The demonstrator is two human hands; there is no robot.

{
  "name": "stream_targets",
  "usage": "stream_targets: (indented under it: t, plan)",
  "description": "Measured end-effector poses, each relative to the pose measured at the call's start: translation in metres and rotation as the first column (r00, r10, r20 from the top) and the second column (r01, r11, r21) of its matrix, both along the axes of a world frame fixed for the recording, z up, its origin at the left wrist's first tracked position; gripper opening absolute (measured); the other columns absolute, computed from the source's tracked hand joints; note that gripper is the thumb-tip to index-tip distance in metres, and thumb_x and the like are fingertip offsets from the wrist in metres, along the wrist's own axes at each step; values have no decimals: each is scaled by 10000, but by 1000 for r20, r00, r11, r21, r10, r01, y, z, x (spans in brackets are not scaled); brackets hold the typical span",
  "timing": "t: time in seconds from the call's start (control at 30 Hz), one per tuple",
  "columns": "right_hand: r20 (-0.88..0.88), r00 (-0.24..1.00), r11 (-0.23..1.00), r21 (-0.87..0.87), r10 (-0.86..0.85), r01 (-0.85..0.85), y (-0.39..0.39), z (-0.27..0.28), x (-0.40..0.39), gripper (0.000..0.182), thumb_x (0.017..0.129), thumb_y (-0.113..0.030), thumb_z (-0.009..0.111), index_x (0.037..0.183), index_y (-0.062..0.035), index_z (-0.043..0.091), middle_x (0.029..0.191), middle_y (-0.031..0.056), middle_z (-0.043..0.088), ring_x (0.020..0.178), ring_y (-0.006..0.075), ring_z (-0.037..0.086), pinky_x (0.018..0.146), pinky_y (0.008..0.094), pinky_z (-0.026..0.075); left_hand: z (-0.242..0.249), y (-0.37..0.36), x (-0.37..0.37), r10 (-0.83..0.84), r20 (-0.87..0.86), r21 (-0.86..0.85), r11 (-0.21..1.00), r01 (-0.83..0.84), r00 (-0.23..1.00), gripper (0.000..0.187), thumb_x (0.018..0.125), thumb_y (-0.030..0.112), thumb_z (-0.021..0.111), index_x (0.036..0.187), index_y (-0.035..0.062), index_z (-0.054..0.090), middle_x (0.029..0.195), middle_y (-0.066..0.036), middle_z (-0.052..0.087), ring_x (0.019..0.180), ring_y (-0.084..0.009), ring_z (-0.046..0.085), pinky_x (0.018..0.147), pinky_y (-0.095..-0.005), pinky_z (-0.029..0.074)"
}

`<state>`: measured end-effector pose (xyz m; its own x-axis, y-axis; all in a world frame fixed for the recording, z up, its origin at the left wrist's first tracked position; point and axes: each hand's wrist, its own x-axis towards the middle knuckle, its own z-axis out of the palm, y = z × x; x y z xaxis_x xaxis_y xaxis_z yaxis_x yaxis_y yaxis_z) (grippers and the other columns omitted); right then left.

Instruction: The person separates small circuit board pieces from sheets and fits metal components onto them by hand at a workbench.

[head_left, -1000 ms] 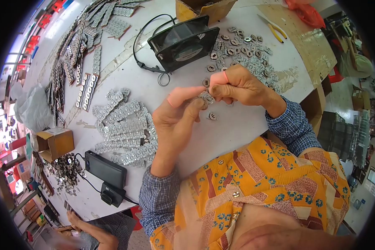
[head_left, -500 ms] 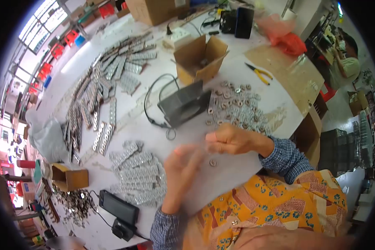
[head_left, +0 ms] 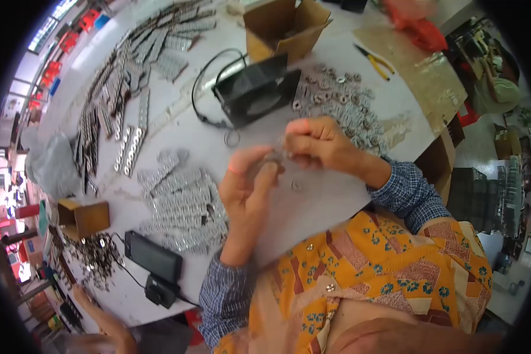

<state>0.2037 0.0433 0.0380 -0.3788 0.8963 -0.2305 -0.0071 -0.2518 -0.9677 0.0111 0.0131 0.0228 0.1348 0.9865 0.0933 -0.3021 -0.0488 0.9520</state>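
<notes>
My left hand [head_left: 248, 180] pinches a small metal piece [head_left: 272, 157] between thumb and forefinger, over the white table. Close beside it on the right, my right hand [head_left: 321, 144] has its fingers closed together; what they hold is too small to make out. One small round metal part [head_left: 297, 186] lies on the table just below the hands. Many similar round parts [head_left: 351, 112] are spread behind my right hand. Overlapping strips of metal parts [head_left: 183, 203] lie left of my left hand. A black device [head_left: 256, 91] with a cable stands beyond the hands.
An open cardboard box [head_left: 286, 32] stands behind the device, with yellow-handled pliers [head_left: 376, 62] to its right. More metal strips [head_left: 109, 88] lie at the far left. A small box [head_left: 84, 218] and a black phone-like device [head_left: 153, 256] are nearer. Another person's arm [head_left: 103, 315] shows at lower left.
The view has tilted, so the table things appear higher. My hands are close together, my left thumb and forefinger now around a small piece. Another person's arm has come in at lower left.
</notes>
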Motion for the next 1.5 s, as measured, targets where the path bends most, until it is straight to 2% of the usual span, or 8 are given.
stream_targets:
  t: [0.17, 0.43, 0.77, 1.03, 1.13, 1.23, 1.37, 1.5]
  plan:
    - [81, 996, 990, 136, 23, -34, 2, 2, 5, 323, 1019, -317, 568, 794, -87, 599, 619, -51, 530, 514, 6, 457, 459, 176, 358, -13, 3, 1, 168, -322, 389, 921, -32, 931, 199, 928, -68, 608, 1126, -44, 610, 1017, -82, 619, 832, -117, 669, 649, -218, 535]
    - [4, 997, 988, 134, 78, -78, 1, 1, 4, 290, 1006, -286, 597, 806, -76, 609, 659, -52, 536, 556, 11, 476, 463, 181, 353, -11, 5, 5, 351, -424, 563, 824, -61, 835, 314, 815, -121, 663, 1096, 13, 626, 963, -144, 650, 774, -240, 662, 668, -311, 549]
    - [17, 996, 976, 199, 91, -92, 1, -8, 1, 303, 1012, -268, 579, 774, -80, 588, 628, -57, 509, 529, 7, 436, 445, 186, 313, -14, 6, 7, 428, -440, 610, 788, -87, 790, 318, 812, -126, 657, 1096, 16, 628, 959, -142, 649, 778, -246, 654, 663, -321, 538]
    - [31, 997, 995, 67, 67, -69, 2, -2, -1, 302, 989, -281, 617, 772, -71, 611, 661, -51, 535, 547, 17, 455, 465, 191, 349, -17, 7, 7, 370, -380, 483, 861, -159, 848, 312, 803, -131, 664, 1080, 6, 624, 939, -145, 655, 761, -238, 651, 650, -318, 538]
    - [21, 999, 999, 27, 32, -32, 3, 0, 0, 295, 981, -271, 626, 770, -65, 614, 659, -53, 531, 561, 26, 460, 483, 200, 372, -17, 7, 6, 342, -419, 549, 833, -66, 841, 221, 865, -122, 638, 1066, -32, 621, 964, -115, 637, 750, -141, 659, 661, -245, 561]
    - [77, 997, 1000, 10, -1, 0, 0, 2, -1, 295, 980, -261, 622, 761, -64, 612, 643, -55, 526, 558, 33, 459, 483, 221, 375, -12, 6, 5, 326, -471, 548, 837, -17, 820, 224, 859, -129, 640, 1057, -26, 620, 947, -119, 636, 752, -152, 665, 660, -253, 561]
    - [262, 965, 962, 268, -19, -54, 5, -8, 4, 279, 978, -241, 611, 774, -51, 610, 614, -33, 512, 560, 55, 468, 504, 260, 397, -20, 9, 3, 442, -434, 649, 758, -68, 785, 239, 869, -115, 635, 1081, -2, 632, 983, -116, 662, 787, -154, 680, 621, -236, 526]
    - [275, 957, 889, 411, 90, -202, 4, 1, 9, 223, 981, -218, 589, 848, -43, 624, 629, 66, 573, 582, 148, 564, 555, 310, 442, -9, 7, 2, 317, -462, 510, 859, -45, 828, 227, 913, -68, 606, 1121, 14, 642, 1014, -91, 683, 839, -151, 687, 667, -238, 538]
